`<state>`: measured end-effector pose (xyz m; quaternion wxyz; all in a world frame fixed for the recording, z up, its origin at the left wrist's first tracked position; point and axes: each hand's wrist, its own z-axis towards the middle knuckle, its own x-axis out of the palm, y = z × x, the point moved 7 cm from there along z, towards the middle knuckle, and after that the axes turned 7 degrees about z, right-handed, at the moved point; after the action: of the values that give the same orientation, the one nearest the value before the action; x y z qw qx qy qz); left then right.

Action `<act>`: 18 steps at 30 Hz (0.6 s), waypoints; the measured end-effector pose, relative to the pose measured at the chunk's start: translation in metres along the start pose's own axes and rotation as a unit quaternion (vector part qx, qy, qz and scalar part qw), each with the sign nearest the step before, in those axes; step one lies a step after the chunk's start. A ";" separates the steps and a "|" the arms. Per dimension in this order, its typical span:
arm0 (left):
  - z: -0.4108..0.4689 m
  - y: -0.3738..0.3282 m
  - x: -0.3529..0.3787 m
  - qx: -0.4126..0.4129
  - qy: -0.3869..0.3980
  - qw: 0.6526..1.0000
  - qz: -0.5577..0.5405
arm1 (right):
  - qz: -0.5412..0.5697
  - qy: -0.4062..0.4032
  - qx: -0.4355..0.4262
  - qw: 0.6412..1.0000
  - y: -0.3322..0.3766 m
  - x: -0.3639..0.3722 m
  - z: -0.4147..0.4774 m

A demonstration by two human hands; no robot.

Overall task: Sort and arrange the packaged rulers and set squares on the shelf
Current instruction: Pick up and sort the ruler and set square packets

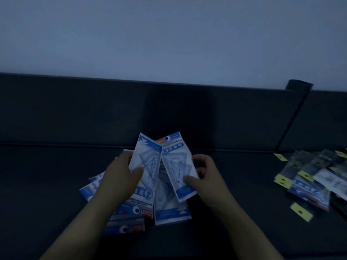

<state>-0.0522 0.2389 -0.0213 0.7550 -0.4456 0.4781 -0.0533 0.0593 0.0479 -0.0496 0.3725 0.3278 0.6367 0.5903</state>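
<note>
**Head view: two set-square packets in hand, the rest loose on the shelf**

Head camera, dim light. Two hands are in shot, each holding one blue-and-white set-square packet. The left hand (120,177) grips the left packet (145,162), with the thumb across its face and the fingers round its outer edge. This packet has its hang-hole end at 6 o'clock. The right hand (206,182) grips the right packet (177,166), with the thumb on the lower face and the fingers curled round the outer edge. Its hang-hole end is at 12 o'clock. Both packets are raised and tilted over the shelf (47,184), and their upper parts overlap.

Under the hands lies a loose heap (170,212) of like packets. At least four can be counted, but they overlap and the exact number cannot be told.

At 3 o'clock from the hands, well apart, is a second pile (309,184) of clearer packets with yellow tags. About six tags show, but the pile is blurred and the packets cannot be counted.

One dark divider (294,119) stands at 2 o'clock, against the shelf's back wall (93,109).
</note>
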 end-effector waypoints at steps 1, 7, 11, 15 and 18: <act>-0.001 0.007 -0.003 -0.006 0.002 1.000 0.009 | -0.017 0.012 0.003 1.000 -0.001 0.008 -0.001; -0.003 0.027 -0.005 0.000 0.009 0.991 0.134 | -0.282 0.012 -0.050 0.958 -0.002 0.027 -0.013; -0.005 0.004 -0.007 0.072 -0.034 0.975 0.208 | -0.404 -0.032 -0.118 0.907 0.013 0.018 -0.020; -0.004 -0.034 0.014 0.157 -0.019 0.966 0.206 | -0.451 -0.065 -0.105 0.884 0.017 -0.009 -0.025; -0.005 -0.063 0.043 0.206 0.013 0.953 0.223 | -0.457 -0.103 -0.097 0.878 0.020 -0.036 -0.032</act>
<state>-0.0112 0.1762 -0.0061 0.8167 -0.1618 0.5538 0.0131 0.0498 0.0023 -0.0262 0.6943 0.0214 0.6131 0.3762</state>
